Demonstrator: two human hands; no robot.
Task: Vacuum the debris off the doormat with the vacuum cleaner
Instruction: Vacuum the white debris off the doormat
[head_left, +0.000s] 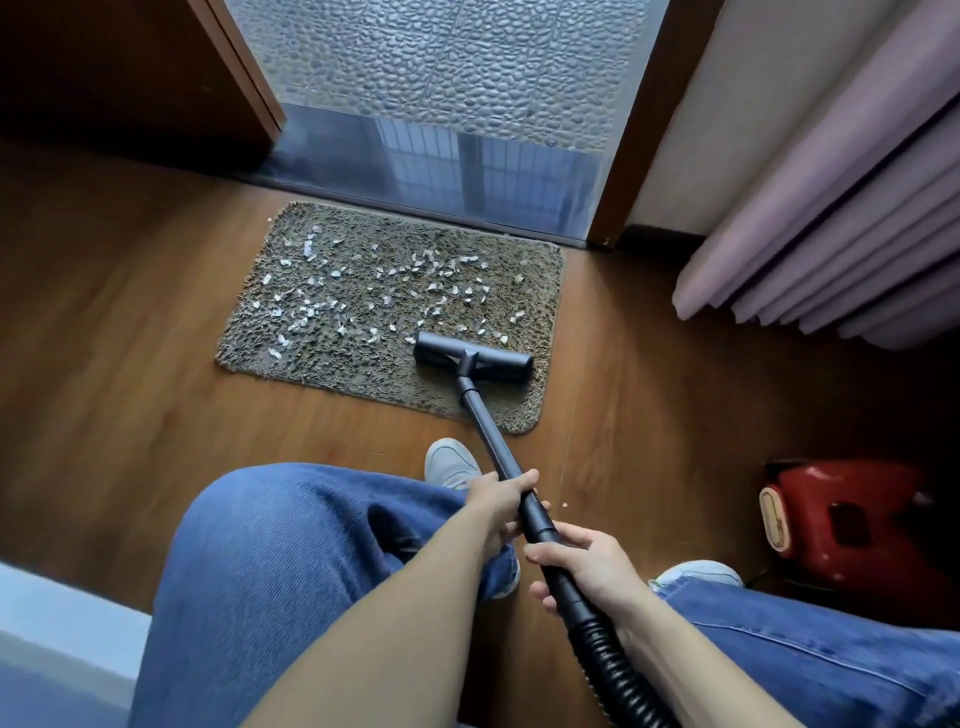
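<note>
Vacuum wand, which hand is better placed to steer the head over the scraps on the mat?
Probably the left hand: it grips the wand farther forward, nearer the head, and most scraps lie ahead and left. The right hand holds back by the hose.

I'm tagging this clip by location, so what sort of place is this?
Probably a doorway in a home: a doormat lies on a wood floor before a door sill, with a curtain beside it.

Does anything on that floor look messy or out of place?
Yes: pale scraps are scattered across the doormat ahead and left of the vacuum head. One stray bit lies on the floor beside the tube.
</note>
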